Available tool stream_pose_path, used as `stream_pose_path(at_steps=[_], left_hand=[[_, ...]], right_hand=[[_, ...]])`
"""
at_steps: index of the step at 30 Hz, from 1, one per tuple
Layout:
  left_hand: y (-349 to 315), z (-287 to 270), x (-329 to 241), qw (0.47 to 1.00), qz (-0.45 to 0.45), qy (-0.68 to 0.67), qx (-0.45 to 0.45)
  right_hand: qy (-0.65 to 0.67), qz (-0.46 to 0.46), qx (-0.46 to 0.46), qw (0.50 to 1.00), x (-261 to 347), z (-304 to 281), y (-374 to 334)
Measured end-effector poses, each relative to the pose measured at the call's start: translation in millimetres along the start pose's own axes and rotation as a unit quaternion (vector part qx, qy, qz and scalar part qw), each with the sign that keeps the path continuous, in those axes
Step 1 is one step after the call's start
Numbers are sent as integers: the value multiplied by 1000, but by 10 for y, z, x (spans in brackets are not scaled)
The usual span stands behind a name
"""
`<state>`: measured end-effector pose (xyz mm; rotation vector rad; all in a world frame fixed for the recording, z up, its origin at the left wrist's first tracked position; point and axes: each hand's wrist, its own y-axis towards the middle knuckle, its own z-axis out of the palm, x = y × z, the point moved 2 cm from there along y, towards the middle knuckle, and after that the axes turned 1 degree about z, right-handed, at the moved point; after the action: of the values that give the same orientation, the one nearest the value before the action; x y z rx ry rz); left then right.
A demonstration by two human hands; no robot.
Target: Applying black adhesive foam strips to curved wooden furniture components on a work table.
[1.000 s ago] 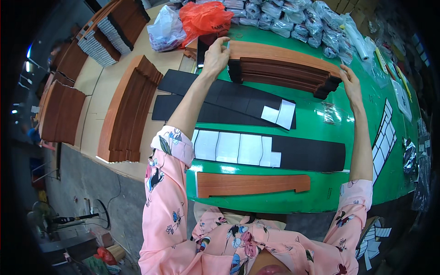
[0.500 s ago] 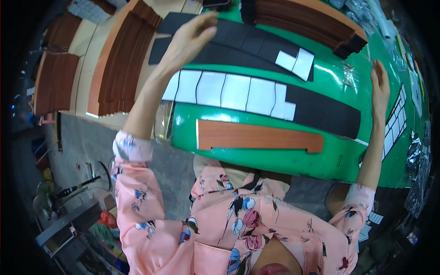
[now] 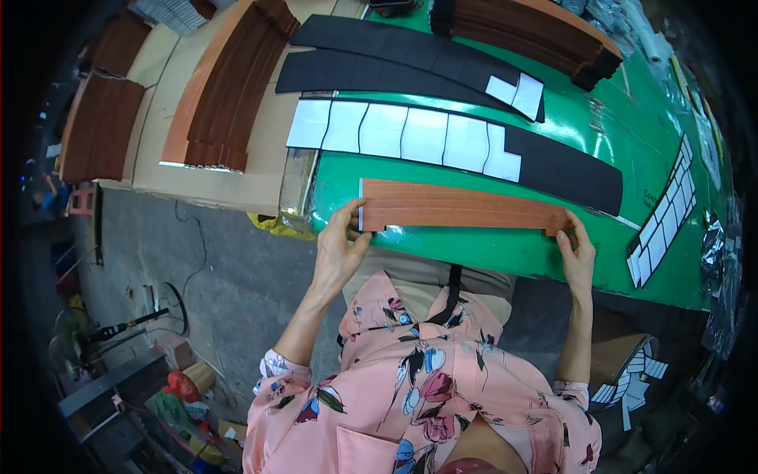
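A long reddish-brown wood-grain board (image 3: 458,207) lies along the near edge of the green tabletop, its near side cut with a shallow recess. Around its left end my left hand (image 3: 341,249) is closed, thumb below and fingers at the end edge. My right hand (image 3: 578,251) pinches the right end between thumb and fingers. Just beyond the board is a black strip (image 3: 564,167) partly covered with white pieces (image 3: 403,133). Farther back, more black strips (image 3: 395,59) overlap, with a few white pieces (image 3: 517,95) on their right end.
Stacked brown boards stand at the back (image 3: 525,31) and on the cardboard-covered surface at the left (image 3: 225,91). A narrow sheet of white pieces (image 3: 665,213) lies at the right of the green table (image 3: 505,259). Clear plastic wrap is along the far right edge.
Both hands have come back toward me, from the black strips and the table's right side, onto the board's two ends. They have closed on it.
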<state>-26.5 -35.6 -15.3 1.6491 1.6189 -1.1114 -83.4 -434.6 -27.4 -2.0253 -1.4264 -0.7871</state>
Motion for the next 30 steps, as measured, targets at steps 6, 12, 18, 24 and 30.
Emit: stream_pose_path(at_steps=[6, 12, 18, 24, 30], left_hand=[[-40, -150, -82, 996, 92, -5, -23], [154, -234, -119, 984, 141, 94, -54], [231, -220, -87, 979, 182, 94, -17], [213, -251, -195, 966, 239, 90, -49], [639, 108, -921, 906, 347, 201, 132]], right_hand=[[159, 42, -12, 986, 25, -272, -34], [91, 70, -25, 993, 143, -243, 129], [-74, -79, -29, 994, 241, -329, 258], [-126, -280, 49, 951, 794, 45, 930], [-235, -342, 55, 908, 730, 507, 1383]])
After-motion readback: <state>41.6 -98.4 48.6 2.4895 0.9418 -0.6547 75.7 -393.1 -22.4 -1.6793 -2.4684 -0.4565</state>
